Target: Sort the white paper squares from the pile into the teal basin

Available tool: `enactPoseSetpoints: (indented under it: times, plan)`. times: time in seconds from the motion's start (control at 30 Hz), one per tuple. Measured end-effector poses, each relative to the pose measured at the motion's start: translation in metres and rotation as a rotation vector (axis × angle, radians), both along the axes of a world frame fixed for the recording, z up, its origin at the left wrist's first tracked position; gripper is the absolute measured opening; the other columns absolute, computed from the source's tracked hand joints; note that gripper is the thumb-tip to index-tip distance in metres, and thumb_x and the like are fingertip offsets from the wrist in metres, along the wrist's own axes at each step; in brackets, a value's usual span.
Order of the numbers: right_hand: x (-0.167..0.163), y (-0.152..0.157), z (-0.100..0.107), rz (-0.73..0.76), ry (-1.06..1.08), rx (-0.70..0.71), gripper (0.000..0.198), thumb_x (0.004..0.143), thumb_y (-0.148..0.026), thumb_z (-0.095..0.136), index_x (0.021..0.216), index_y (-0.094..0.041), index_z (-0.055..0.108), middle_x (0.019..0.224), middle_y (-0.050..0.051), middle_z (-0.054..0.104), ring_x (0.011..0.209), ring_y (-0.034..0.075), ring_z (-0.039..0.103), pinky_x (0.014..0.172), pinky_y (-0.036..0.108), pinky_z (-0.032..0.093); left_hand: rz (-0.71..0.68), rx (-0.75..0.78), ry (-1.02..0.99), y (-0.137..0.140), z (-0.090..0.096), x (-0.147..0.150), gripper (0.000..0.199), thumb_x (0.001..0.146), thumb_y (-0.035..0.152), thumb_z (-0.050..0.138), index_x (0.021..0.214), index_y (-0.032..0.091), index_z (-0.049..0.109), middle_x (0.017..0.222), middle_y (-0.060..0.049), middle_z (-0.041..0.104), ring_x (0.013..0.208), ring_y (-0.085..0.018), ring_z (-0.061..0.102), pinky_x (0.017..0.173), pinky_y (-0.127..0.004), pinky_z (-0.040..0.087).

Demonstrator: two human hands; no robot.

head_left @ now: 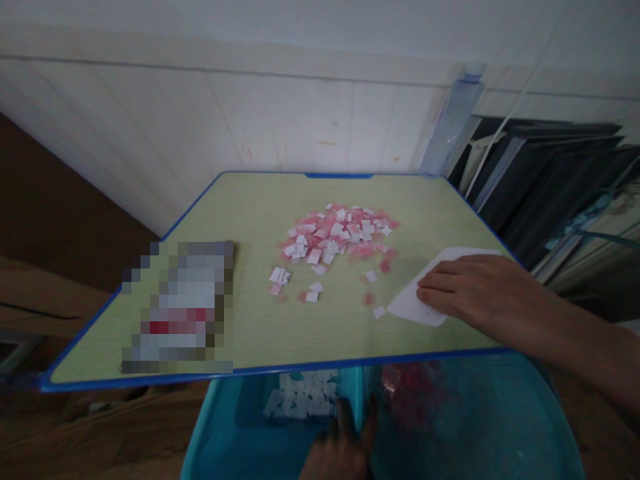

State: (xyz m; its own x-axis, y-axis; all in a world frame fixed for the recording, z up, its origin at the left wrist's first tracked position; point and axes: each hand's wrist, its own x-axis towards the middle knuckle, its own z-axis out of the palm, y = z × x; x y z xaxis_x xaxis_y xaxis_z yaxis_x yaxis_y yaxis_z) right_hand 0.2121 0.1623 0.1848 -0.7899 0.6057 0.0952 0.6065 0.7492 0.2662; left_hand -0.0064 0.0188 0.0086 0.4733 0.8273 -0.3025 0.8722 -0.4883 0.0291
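On the right side of the table, my right hand has its fingers together on a thin white sheet. Much of that sheet is under the hand, and whether it is paper, cloth or a flat bag I cannot tell. Low in front, my left hand reaches into the teal basin. Its index finger and thumb are spread either side of the basin's divider, with nothing visible between them. White paper pieces lie just left of it, and a reddish heap under clear plastic sits to its right.
A pile of small white squares and pink bits covers the middle of the green, blue-edged table. A blurred-out flat item lies at left. Behind stand a clear bottle and dark panels against the white wall.
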Motion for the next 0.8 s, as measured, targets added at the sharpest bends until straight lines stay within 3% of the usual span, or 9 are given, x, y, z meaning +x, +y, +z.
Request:
enactPoseSetpoints:
  times: [0.23, 0.43, 0.8]
  plan:
    - [-0.020, -0.012, 0.007, 0.224, 0.017, 0.002, 0.028, 0.087, -0.004, 0.043, 0.086, -0.020, 0.066, 0.087, 0.004, 0.071, 0.069, 0.018, 0.060, 0.062, 0.032, 0.043, 0.009, -0.009, 0.004, -0.001, 0.000, 0.000, 0.065, 0.084, 0.006, 0.039, 0.143, 0.032, 0.031, 0.122, -0.027, 0.060, 0.069, -0.022, 0.069, 0.059, -0.030, 0.056]
    - [-0.015, -0.006, 0.009, 0.092, -0.003, 0.073, 0.036, 0.084, 0.002, 0.037, 0.086, -0.019, 0.066, 0.087, 0.006, 0.070, 0.075, 0.021, 0.062, 0.068, 0.036, 0.044, -0.002, 0.013, 0.009, -0.002, 0.002, 0.001, 0.060, 0.086, 0.010, 0.041, 0.142, 0.030, 0.035, 0.121, -0.027, 0.060, 0.068, -0.022, 0.069, 0.058, -0.029, 0.056]
    - [-0.022, -0.004, 0.004, 0.124, -0.050, 0.073, 0.028, 0.082, 0.001, 0.045, 0.087, -0.019, 0.064, 0.090, 0.005, 0.070, 0.076, 0.020, 0.061, 0.067, 0.034, 0.042, 0.005, 0.027, 0.009, -0.001, 0.001, 0.001, 0.058, 0.088, 0.017, 0.044, 0.143, 0.032, 0.030, 0.123, -0.028, 0.059, 0.070, -0.023, 0.070, 0.059, -0.030, 0.056]
